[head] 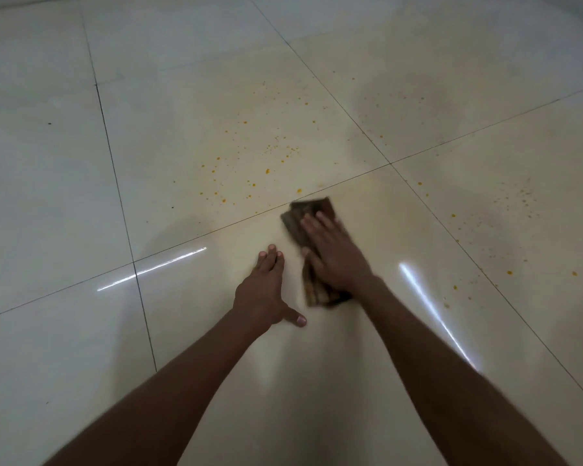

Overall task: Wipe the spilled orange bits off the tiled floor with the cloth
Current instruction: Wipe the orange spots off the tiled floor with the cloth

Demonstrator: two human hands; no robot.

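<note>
Brown cloth under flat right hand; left hand spread on floor.

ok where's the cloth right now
In the head view the cloth lies flat on the floor just right of centre, pressed under the right hand, just below the grout line, with the left hand beside it.

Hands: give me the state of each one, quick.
Left hand: open, flat on the tiled floor, holding nothing.
Right hand: open, fingers spread, pressing the cloth down.
</note>
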